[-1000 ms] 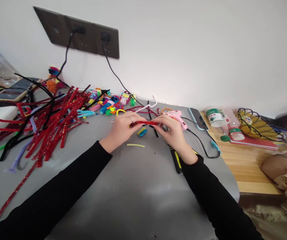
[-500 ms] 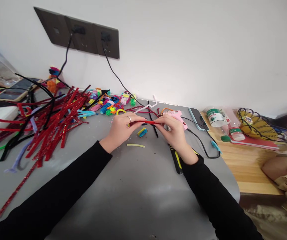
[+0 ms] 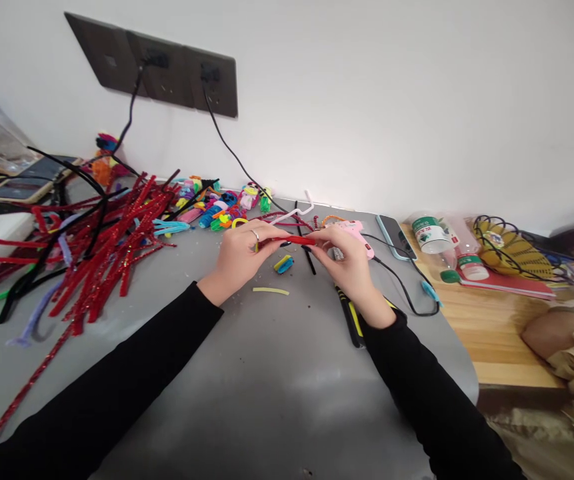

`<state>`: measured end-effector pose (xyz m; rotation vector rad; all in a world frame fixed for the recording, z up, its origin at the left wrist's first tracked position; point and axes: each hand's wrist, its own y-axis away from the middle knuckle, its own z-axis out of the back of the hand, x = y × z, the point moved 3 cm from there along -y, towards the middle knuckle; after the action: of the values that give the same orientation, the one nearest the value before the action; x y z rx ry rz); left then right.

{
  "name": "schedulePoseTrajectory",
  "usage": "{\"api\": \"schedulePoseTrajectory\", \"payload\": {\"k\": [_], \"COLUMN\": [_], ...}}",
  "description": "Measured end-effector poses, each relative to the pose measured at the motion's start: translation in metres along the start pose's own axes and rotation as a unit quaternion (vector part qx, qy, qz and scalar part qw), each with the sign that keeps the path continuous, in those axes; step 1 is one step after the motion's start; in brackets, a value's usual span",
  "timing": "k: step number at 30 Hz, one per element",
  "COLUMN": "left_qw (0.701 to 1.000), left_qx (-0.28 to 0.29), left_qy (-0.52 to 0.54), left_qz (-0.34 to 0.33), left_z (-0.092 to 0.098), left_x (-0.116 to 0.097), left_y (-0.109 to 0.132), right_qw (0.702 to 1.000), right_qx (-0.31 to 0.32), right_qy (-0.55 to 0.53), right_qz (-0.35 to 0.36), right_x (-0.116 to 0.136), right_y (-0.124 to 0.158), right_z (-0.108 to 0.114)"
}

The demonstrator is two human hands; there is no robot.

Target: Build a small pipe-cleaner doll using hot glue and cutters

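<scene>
A short red pipe cleaner [image 3: 294,239] stretches between my two hands, above the grey table [image 3: 261,387]. My left hand [image 3: 241,255] pinches its left end, and my right hand [image 3: 345,263] pinches the right end. Just below the fingers lies a small blue and yellow pipe-cleaner piece [image 3: 283,265]. Closer to me rests a short pale yellow strip [image 3: 271,291]. A pink glue gun [image 3: 359,235] is behind my right hand, partly covered by it. Under my right wrist are black and yellow handles [image 3: 351,317] of a tool whose other end is hidden.
Red pipe cleaners [image 3: 117,247] are heaped at left with black and purple ones. Small colourful pipe-cleaner figures [image 3: 227,203] line the wall. A phone [image 3: 397,237], plastic bottles [image 3: 437,243] and a black cord [image 3: 407,293] are at right. Another person's arm [image 3: 561,333] shows at the right edge.
Both hands keep their pinch on the red pipe cleaner, with slight shifts of the fingers. The whole view has drifted a little; the things on the table stay in place.
</scene>
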<state>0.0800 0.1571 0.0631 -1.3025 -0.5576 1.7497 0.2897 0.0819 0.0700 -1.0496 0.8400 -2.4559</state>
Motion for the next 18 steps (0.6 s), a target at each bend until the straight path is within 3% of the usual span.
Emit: {"api": "schedulePoseTrajectory", "payload": {"k": [9, 18], "left_qw": [1.000, 0.998], "left_qx": [0.008, 0.038], "left_qy": [0.008, 0.025], "left_qz": [-0.028, 0.046], "left_z": [-0.0018, -0.0023], "left_x": [-0.0021, 0.0008], "left_y": [-0.0004, -0.0002], "right_qw": [1.000, 0.999], "right_qx": [0.018, 0.006], "right_qy": [0.015, 0.018], "right_qz": [0.018, 0.030], "right_x": [-0.0004, 0.0001], "right_y": [-0.0010, -0.0012], "right_z": [-0.0007, 0.0005]}}
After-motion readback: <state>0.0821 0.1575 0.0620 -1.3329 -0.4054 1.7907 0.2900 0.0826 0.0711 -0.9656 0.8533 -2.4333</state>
